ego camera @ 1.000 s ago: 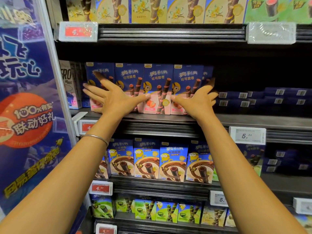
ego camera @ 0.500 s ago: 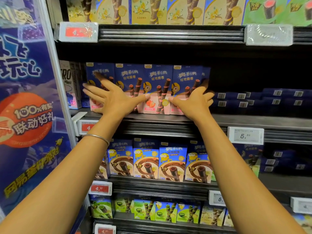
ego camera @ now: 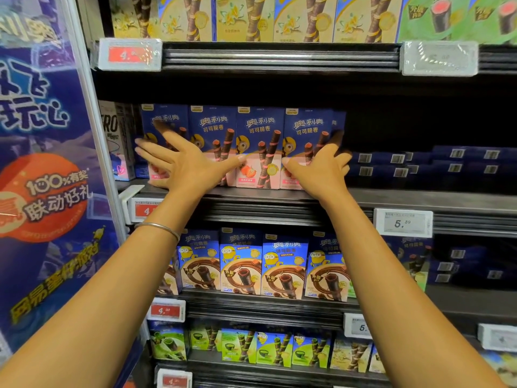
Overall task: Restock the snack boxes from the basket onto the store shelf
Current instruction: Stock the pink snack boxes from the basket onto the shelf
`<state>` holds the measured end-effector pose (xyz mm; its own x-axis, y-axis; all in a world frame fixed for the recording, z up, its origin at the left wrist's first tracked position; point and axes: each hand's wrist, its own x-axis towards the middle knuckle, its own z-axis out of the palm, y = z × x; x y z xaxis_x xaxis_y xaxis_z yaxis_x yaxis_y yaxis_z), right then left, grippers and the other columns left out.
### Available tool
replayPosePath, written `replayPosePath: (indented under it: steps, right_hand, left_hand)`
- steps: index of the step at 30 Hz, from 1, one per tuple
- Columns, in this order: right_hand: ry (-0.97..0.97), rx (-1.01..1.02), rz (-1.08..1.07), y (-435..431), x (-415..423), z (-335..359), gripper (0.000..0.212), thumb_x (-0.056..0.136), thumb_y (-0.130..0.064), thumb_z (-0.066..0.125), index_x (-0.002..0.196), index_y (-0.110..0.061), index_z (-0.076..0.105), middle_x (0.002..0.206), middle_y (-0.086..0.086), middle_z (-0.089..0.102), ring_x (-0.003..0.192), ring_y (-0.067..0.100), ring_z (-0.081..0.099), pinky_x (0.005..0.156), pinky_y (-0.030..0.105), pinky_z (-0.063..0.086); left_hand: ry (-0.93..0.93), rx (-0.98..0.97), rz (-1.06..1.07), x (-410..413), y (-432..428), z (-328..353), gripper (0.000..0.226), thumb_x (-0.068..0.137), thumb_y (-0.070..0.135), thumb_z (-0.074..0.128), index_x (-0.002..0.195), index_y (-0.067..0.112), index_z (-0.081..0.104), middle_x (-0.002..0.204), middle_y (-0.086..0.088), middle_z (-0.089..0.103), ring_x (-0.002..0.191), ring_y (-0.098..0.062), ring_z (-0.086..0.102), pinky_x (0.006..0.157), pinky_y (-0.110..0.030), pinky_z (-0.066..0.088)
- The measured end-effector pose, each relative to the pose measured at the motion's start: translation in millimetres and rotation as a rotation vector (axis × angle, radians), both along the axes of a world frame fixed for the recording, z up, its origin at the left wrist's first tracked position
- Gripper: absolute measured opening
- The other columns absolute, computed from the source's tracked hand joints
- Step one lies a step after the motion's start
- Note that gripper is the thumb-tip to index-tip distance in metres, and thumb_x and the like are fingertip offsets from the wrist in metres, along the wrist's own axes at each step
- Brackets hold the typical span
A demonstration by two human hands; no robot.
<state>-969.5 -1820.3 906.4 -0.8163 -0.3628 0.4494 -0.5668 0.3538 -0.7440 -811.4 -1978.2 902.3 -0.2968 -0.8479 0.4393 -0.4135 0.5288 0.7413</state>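
Step in hand, judged: squaring the row of snack boxes (ego camera: pixel 258 147) on the shelf (ego camera: pixel 419 198), up and left of the white price tag (ego camera: pixel 403 223).
Left hand (ego camera: pixel 181 163): fingers spread straight, flat on the box fronts at the row's far end from the tag.
Right hand (ego camera: pixel 317 168): fingers bent at the row's end nearest the tag; blurred, so I cannot tell whether it grips.
Basket not in view.
Next move likely needs an even push from both hands that keeps the boxes upright.

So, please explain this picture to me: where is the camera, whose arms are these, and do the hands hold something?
There is no machine here. The camera sits on a person's head and looks forward and down, so both arms are that person's own. The left hand lies with spread fingers on the fronts of the blue snack boxes, which stand upright in a row on the shelf. The right hand touches the row's right end; its fingers are blurred. Neither hand seems to hold a box.
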Motion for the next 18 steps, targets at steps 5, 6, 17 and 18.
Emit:
replayPosePath:
  steps: [5, 6, 17, 18]
  right_hand:
    - [-0.083, -0.083, 0.067, 9.8, 0.8, 3.4, 0.097, 0.078, -0.053, 0.082, 0.146, -0.012, 0.027, 0.156, 0.019, 0.018, 0.144, 0.041, 0.025, 0.113, 0.058, 0.037]
    - [-0.099, -0.112, 0.085, 12.7, 1.5, 3.7, 0.099, 0.078, -0.052, 0.082, 0.148, -0.013, 0.025, 0.157, 0.018, 0.017, 0.145, 0.041, 0.025, 0.114, 0.056, 0.037]
    - [-0.102, -0.559, 0.283, 85.9, 45.3, -24.9, 0.072, 0.088, -0.043, 0.074, 0.15, -0.028, 0.041, 0.151, 0.0, 0.044, 0.129, 0.007, 0.053, 0.101, 0.029, 0.049]
    - [-0.118, -0.634, 0.314, 95.2, 49.8, -33.5, 0.065, 0.087, -0.04, 0.072, 0.145, -0.026, 0.047, 0.145, 0.001, 0.052, 0.126, 0.007, 0.059, 0.101, 0.032, 0.053]
  left_hand:
    - [0.204, -0.021, -0.013, 4.9, 5.8, 0.4, 0.163, 0.058, 0.08, 0.082, 0.161, 0.009, -0.022, 0.164, -0.027, -0.033, 0.153, -0.042, -0.03, 0.119, -0.074, -0.001]
    - [0.252, -0.038, -0.012, 6.6, 7.5, -0.8, 0.158, 0.064, 0.074, 0.083, 0.161, 0.009, -0.023, 0.165, -0.027, -0.03, 0.154, -0.042, -0.028, 0.12, -0.072, 0.0]
    - [0.541, -0.123, -0.296, 33.1, 60.1, -50.1, 0.091, 0.094, 0.053, 0.067, 0.163, 0.011, 0.025, 0.168, -0.005, 0.027, 0.156, -0.014, 0.025, 0.128, -0.036, 0.024]
    - [0.596, -0.146, -0.32, 37.1, 66.4, -62.2, 0.083, 0.096, 0.048, 0.067, 0.16, 0.007, 0.032, 0.163, -0.007, 0.037, 0.152, -0.015, 0.034, 0.126, -0.035, 0.029]
